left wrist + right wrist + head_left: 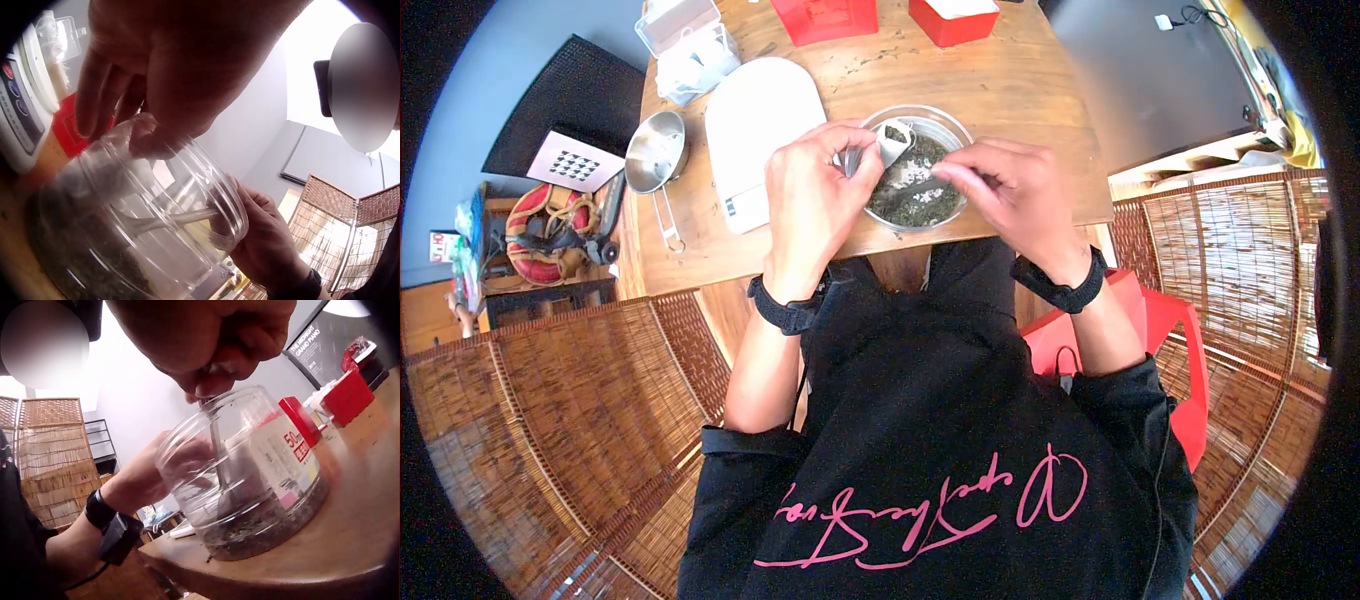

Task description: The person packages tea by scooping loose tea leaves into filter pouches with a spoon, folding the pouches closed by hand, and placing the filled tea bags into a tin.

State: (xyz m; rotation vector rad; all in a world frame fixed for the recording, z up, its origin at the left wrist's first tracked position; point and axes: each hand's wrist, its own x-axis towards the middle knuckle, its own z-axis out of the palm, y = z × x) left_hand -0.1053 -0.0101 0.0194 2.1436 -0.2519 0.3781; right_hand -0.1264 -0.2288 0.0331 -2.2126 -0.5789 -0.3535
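A clear plastic jar (922, 222) with dried dark tea leaves in its bottom stands by the table's near edge. My left hand (815, 190) pinches a small white tea bag (893, 145) over the left side of the jar's mouth; dark leaves show in the bag's opening. From the other side my right hand (1020, 195) grips the upper end of a metal spoon (217, 440). Its handle slants down inside the jar, and the spoon's bowl is low, near the leaves, in the right wrist view. The left fingers reach inside the rim in the left wrist view.
Left of the jar lies a white kitchen scale (765, 130) with buttons. Beyond it are a metal pan (655, 150) with a long handle and a plastic box (695, 65) of white bags. Two red boxes (825, 20) stand at the back. A red chair (1190, 370) is at right.
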